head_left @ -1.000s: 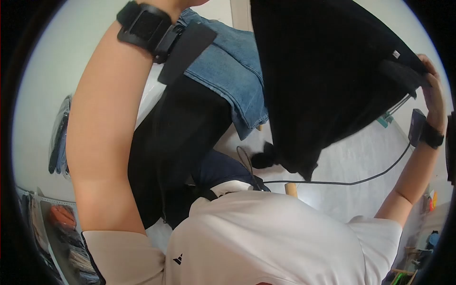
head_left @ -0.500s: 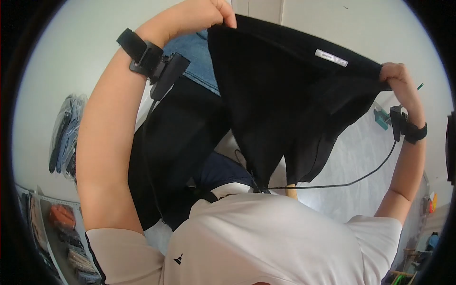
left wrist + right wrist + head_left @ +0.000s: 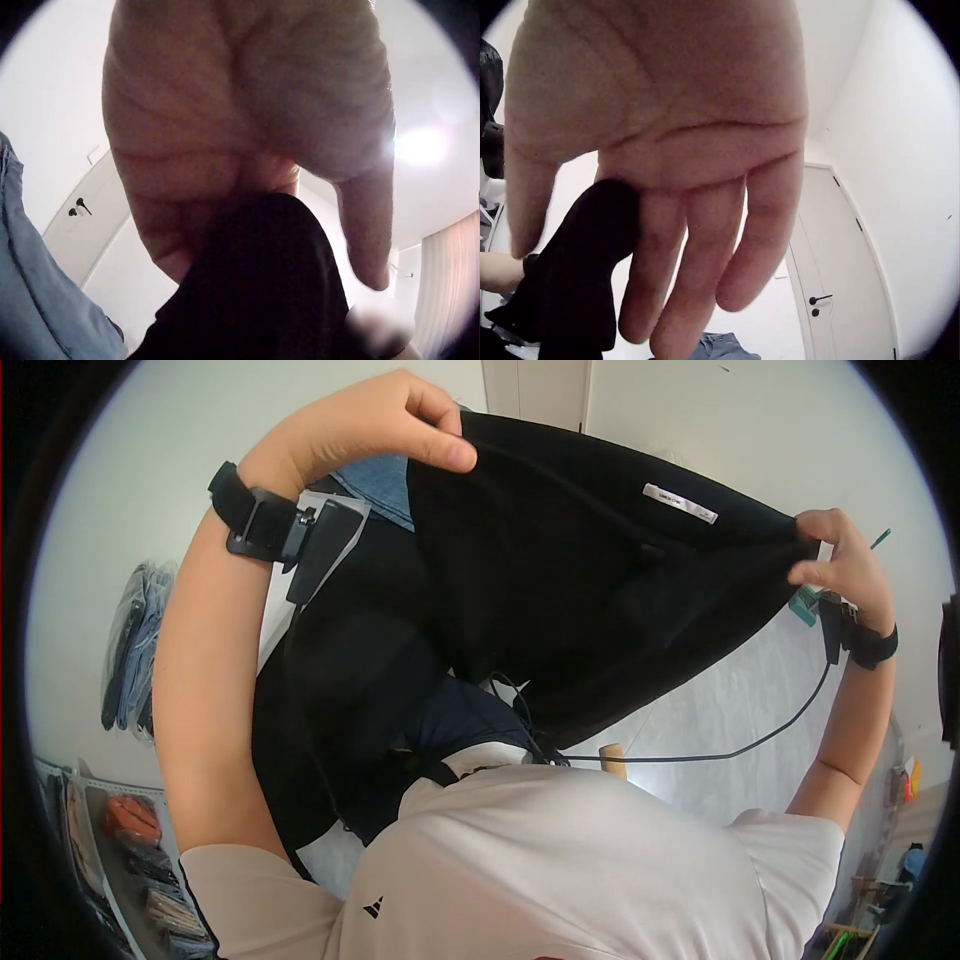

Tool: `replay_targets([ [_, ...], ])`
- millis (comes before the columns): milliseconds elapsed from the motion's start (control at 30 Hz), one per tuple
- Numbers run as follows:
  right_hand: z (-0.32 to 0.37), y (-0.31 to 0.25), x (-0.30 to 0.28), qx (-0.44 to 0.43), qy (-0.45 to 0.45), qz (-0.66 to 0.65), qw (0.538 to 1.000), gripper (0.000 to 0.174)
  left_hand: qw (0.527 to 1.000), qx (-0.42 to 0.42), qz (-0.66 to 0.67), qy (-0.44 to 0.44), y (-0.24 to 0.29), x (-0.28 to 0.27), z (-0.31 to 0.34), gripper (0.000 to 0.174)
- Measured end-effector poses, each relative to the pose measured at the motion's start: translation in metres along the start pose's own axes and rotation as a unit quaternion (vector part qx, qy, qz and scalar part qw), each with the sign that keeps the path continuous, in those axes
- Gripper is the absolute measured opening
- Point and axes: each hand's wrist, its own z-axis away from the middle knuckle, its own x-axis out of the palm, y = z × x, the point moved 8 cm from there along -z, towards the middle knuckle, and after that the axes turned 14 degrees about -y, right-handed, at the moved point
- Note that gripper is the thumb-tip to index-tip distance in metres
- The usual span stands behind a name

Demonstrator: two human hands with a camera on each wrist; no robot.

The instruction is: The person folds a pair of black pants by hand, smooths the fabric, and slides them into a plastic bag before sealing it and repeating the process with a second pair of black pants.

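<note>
Black trousers (image 3: 600, 570) hang spread between my two raised hands, waistband upward, with a white label (image 3: 680, 503) showing inside the back. My left hand (image 3: 400, 430) holds one end of the waistband, its thumb lying along the cloth. In the left wrist view the black cloth (image 3: 255, 292) runs up into the curled fingers. At the other end, my right hand (image 3: 845, 555) holds the waistband between thumb and forefinger, the thumb standing apart. Seen from the right wrist, the cloth (image 3: 585, 255) passes through that gap while the other fingers stretch downward.
Blue jeans (image 3: 385, 485) and a second black garment (image 3: 345, 620) hang behind, at the left. Bagged clothes (image 3: 138, 645) hang on the left wall, above a shelf holding more packed clothes (image 3: 130, 815). A cable (image 3: 690, 758) crosses before my body. A door (image 3: 840, 262) stands beyond.
The black trousers swung up and opened out, showing the label. My left hand came down into view and moved left; the right hand turned and moved inward, its thumb now lifted away.
</note>
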Motion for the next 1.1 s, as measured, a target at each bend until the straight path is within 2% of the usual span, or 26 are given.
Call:
replay_targets([
  [33, -0.009, 0.015, 0.003, -0.008, -0.082, 0.019, 0.996, 0.024, 1.0, 0.0, 0.001, 0.001, -0.001, -0.001, 0.001, 0.043],
  [100, -0.018, 0.013, 0.011, -0.019, -0.166, 0.037, 0.985, 0.019, 1.0, -0.022, -0.006, 0.018, -0.009, -0.005, 0.004, 0.041],
  [167, -0.026, 0.001, 0.0, 0.04, -0.078, -0.072, 0.994, 0.017, 0.999, -0.036, -0.007, 0.039, -0.014, -0.009, 0.006, 0.035],
  [200, -0.027, 0.013, -0.006, 0.063, -0.059, -0.095, 0.992, 0.019, 0.995, -0.014, 0.013, 0.095, -0.015, -0.015, 0.006, 0.032],
  [233, -0.029, 0.018, -0.007, 0.064, -0.06, -0.095, 0.992, 0.019, 0.988, 0.009, 0.032, 0.15, -0.01, -0.022, 0.008, 0.028],
  [267, -0.029, 0.022, -0.017, 0.055, 0.002, -0.09, 0.994, 0.018, 0.987, 0.005, 0.017, 0.157, -0.007, -0.027, 0.008, 0.019],
  [300, -0.029, 0.028, -0.027, 0.047, 0.064, -0.086, 0.993, 0.018, 0.988, 0.005, 0.018, 0.156, -0.005, -0.029, 0.007, 0.019],
  [367, -0.029, 0.033, -0.032, 0.046, 0.058, -0.097, 0.992, 0.019, 0.959, -0.042, 0.191, 0.206, 0.005, -0.035, 0.008, 0.004],
  [400, -0.027, 0.035, -0.035, 0.042, 0.094, -0.083, 0.991, 0.019, 0.962, -0.04, 0.199, 0.18, 0.001, -0.035, 0.005, 0.017],
  [433, -0.027, 0.035, -0.037, 0.037, 0.129, -0.069, 0.988, 0.019, 0.962, -0.04, 0.2, 0.179, -0.002, -0.035, 0.001, 0.017],
  [533, -0.032, 0.05, -0.03, 0.028, 0.093, -0.056, 0.994, 0.015, 0.965, -0.02, 0.2, 0.168, -0.007, -0.029, -0.007, 0.014],
  [600, -0.043, 0.05, -0.026, 0.022, 0.09, -0.046, 0.995, 0.015, 0.962, -0.002, 0.163, 0.22, -0.015, -0.036, -0.001, 0.013],
  [633, -0.05, 0.037, -0.022, 0.022, 0.086, -0.046, 0.995, 0.015, 0.961, -0.003, 0.166, 0.221, -0.016, -0.038, 0.002, 0.013],
  [733, -0.041, 0.002, -0.014, 0.049, 0.153, -0.07, 0.984, 0.021, 0.951, -0.013, 0.224, 0.211, -0.019, -0.026, 0.011, 0.018],
  [800, -0.013, -0.007, -0.017, 0.004, 0.216, -0.041, 0.975, 0.028, 0.952, 0.011, 0.077, 0.295, -0.008, -0.022, 0.027, 0.015],
  [833, 0.004, 0.001, -0.016, 0.019, 0.223, -0.065, 0.972, 0.027, 0.953, 0.01, 0.076, 0.294, -0.002, -0.013, 0.036, 0.015],
  [900, 0.044, -0.003, -0.014, -0.113, 0.275, -0.198, 0.934, 0.025, 0.924, 0.028, 0.082, 0.374, 0.016, 0.0, 0.064, 0.019],
  [933, 0.066, -0.003, -0.021, -0.175, 0.264, -0.236, 0.918, 0.026, 0.924, 0.029, 0.082, 0.372, 0.027, 0.004, 0.065, 0.019],
  [967, 0.08, -0.003, -0.025, -0.237, 0.249, -0.276, 0.898, 0.026, 0.932, 0.16, 0.097, 0.309, 0.053, 0.009, 0.064, 0.018],
  [1000, 0.089, 0.005, -0.022, -0.262, 0.319, -0.303, 0.859, 0.02, 0.921, 0.285, 0.112, 0.242, 0.071, 0.013, 0.07, 0.017],
  [1033, 0.079, 0.014, -0.021, -0.26, 0.317, -0.308, 0.858, 0.02, 0.922, 0.281, 0.114, 0.241, 0.071, 0.011, 0.07, 0.017],
  [1067, 0.066, 0.033, -0.021, -0.352, 0.224, -0.502, 0.758, 0.019, 0.918, 0.307, 0.142, 0.208, 0.084, 0.015, 0.063, 0.016],
  [1100, 0.045, 0.046, -0.01, -0.36, 0.181, -0.592, 0.698, 0.021, 0.911, 0.332, 0.167, 0.177, 0.09, 0.018, 0.058, 0.016],
])
